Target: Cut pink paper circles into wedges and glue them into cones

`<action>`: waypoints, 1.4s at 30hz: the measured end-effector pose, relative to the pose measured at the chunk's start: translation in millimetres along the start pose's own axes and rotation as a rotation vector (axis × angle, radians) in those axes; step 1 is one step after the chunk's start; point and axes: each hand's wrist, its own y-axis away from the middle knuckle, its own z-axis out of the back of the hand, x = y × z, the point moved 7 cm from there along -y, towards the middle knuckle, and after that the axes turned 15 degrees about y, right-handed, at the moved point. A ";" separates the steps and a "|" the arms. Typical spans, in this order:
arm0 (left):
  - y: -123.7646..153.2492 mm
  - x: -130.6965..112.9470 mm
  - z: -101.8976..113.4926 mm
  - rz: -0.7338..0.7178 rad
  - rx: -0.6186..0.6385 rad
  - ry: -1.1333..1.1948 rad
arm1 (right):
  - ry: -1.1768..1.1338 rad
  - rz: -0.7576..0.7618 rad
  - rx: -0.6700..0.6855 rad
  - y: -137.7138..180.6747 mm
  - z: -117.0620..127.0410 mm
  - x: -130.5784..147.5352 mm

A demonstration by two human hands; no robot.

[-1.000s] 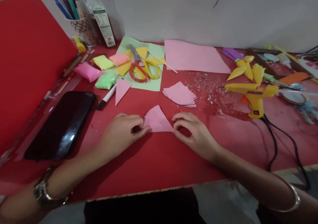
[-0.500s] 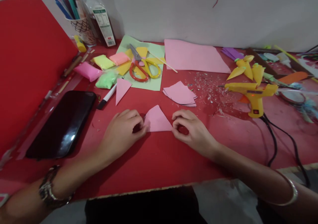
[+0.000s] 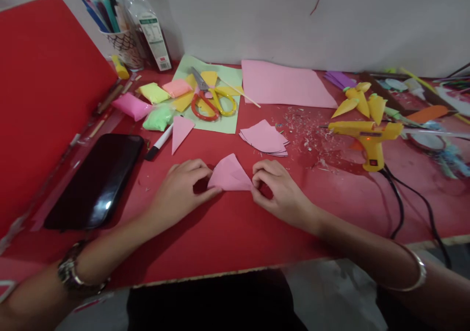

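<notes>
A fan-shaped piece of pink paper lies on the red table between my hands. My left hand holds its left side, with the thumb at the near edge and the curled fingers by the far-left edge. At the right corner, my right hand grips the paper between thumb and fingers. Just beyond it is a small stack of pink paper pieces with dark outlines. A folded pink triangle lies to the left, partly over a marker with a black cap.
Scissors rest on green paper; a pink sheet is beside it. On the right, a yellow glue gun with its red light lit trails a black cord. A phone lies left, with small clay packets behind.
My left thumb has straightened along the paper's near edge, and more of the paper's left side shows. My right hand keeps its pinch at the right corner. The view has shifted slightly.
</notes>
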 end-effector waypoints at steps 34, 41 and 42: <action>11.2 -35.7 -29.2 -0.398 0.466 -0.429 | -0.009 -0.014 0.054 -1.7 -4.3 -1.4; 23.9 -24.2 -29.1 -0.363 0.442 -0.462 | -0.001 -0.119 0.060 -0.3 -5.4 -7.1; 26.7 -22.4 -27.4 -0.364 0.431 -0.456 | 0.003 -0.121 0.067 -0.1 -5.5 -7.1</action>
